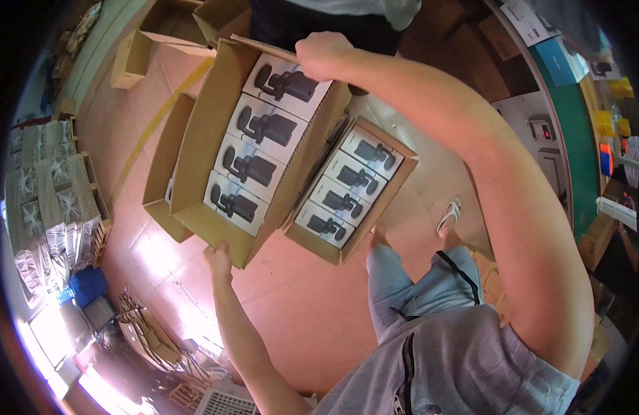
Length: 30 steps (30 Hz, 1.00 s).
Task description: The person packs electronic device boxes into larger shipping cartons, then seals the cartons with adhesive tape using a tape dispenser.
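Observation:
An open cardboard carton (195,142), tilted, is held up in front of me. Inside it stands a row of several white product boxes (249,169), each printed with a picture of a black device. My right hand (325,55) is closed over the carton's far edge, its arm reaching across from the right. At the near end, my left hand (219,261) grips the lower edge, with part of its fingers hidden by the cardboard. Just to the right sits a second open carton (397,176) with a similar row of white boxes.
Behind the held carton, another open carton (157,207) stands partly covered. More brown cartons (129,59) are at the far left. A person (292,24) stands at the far side. Wrapped pallet stacks (53,197) line the left; a green-topped bench (575,131) runs along the right.

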Tool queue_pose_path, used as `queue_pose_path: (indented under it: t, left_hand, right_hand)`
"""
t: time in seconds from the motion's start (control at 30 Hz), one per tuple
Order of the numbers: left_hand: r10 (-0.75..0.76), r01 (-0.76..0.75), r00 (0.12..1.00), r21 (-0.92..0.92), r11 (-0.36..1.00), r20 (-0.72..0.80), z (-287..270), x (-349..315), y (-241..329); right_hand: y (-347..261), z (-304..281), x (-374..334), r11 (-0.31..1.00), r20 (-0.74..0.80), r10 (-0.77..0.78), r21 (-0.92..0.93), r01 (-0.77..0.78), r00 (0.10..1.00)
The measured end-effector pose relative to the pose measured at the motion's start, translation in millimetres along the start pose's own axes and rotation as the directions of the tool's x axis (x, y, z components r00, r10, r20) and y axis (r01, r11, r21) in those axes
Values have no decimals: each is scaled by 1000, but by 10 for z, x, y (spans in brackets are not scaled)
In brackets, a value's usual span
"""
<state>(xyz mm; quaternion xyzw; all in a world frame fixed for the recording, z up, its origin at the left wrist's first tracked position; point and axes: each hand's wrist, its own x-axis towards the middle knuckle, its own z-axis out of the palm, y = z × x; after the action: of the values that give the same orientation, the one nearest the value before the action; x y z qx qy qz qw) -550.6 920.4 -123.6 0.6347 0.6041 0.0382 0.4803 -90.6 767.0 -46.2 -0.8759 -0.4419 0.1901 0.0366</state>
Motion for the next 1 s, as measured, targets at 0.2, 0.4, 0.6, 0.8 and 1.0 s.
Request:
queue_pose_path:
  t: [0.2, 0.4, 0.6, 0.8, 1.0]
  left_hand:
    - [181, -168, 980, 143, 975, -83, -147, -529, -120]
    - [-83, 85, 946, -9, 996, -314, -129, -1294, -947]
    - [166, -378, 921, 703, 603, 353, 1126, -2045, -63]
    - [482, -759, 609, 287, 585, 630, 2519, -3458, 2195]
    - [644, -962, 102, -89, 257, 758, 3708, -4578, 3868]
  right_hand:
    - [406, 20, -937, 974, -67, 115, 206, -99, 991]
    - [980, 813, -2805, 880, -92, 231, 445, -167, 969]
    - [2093, 604, -5082, 692, 126, 624, 368, -621, 771]
    - [2354, -281, -7106, 421, -133, 904, 428, -799, 406]
    - [2560, -773, -7987, 196, -202, 977, 689, -698, 76]
